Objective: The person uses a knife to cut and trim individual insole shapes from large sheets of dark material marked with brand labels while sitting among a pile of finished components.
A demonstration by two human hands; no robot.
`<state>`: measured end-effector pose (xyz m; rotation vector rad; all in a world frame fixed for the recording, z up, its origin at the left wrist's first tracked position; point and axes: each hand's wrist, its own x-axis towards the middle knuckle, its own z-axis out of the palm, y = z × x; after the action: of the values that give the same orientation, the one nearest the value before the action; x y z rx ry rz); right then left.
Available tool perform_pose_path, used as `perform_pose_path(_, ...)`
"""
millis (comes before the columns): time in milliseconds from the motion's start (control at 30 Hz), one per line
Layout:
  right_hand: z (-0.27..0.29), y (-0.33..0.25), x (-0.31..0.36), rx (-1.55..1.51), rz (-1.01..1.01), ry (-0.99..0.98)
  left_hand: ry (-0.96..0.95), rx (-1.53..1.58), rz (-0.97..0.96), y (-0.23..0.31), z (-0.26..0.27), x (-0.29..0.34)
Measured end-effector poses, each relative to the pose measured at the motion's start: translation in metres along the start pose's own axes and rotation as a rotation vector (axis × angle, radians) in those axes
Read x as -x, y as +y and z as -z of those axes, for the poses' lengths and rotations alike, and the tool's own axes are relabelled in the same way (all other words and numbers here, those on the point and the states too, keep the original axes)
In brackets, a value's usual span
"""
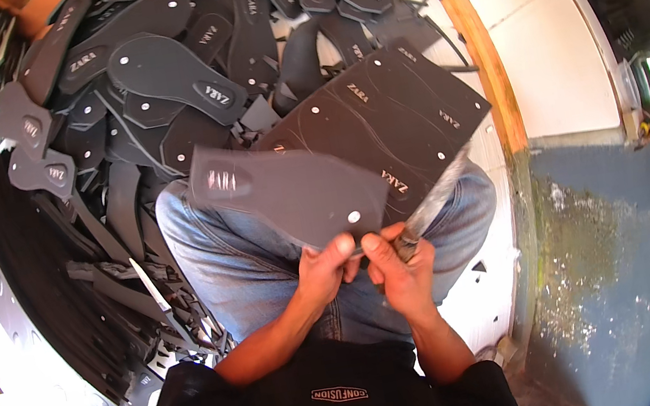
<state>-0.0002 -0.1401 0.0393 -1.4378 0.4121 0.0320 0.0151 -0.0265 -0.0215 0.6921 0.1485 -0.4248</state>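
Note:
Over my lap, my left hand (325, 272) pinches the near end of a dark grey sandal sole (285, 192), which is tilted and slightly blurred. My right hand (405, 269) is closed round the brownish handle of what looks like a knife (407, 242); a blurred pale streak runs from it toward the far right. The right thumb sits against the sole's end, beside the left thumb. Behind the sole, a black printed sheet (422, 114) with sole outlines and white dots rests across my knees. The sole covers part of this sheet.
A large heap of cut soles (175, 77) lies beyond my knees. At left are a dark stack of sheets (35, 269), thin offcuts and a pale pointed strip (151, 285). An orange-brown wooden edge (481, 56) and a worn blue-grey surface (615, 240) lie to the right.

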Motion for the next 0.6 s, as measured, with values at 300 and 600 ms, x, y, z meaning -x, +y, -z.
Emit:
perform_pose_path(300, 0.06, 0.024, 0.041, 0.955, 0.004, 0.076, 0.251, 0.085, 0.227, 0.002, -0.022, 0.02)
perform_pose_path(600, 0.057, 0.024, 0.05, 1.095, -0.171, -0.032, 0.135, 0.092, 0.282, -0.008, 0.005, 0.034)
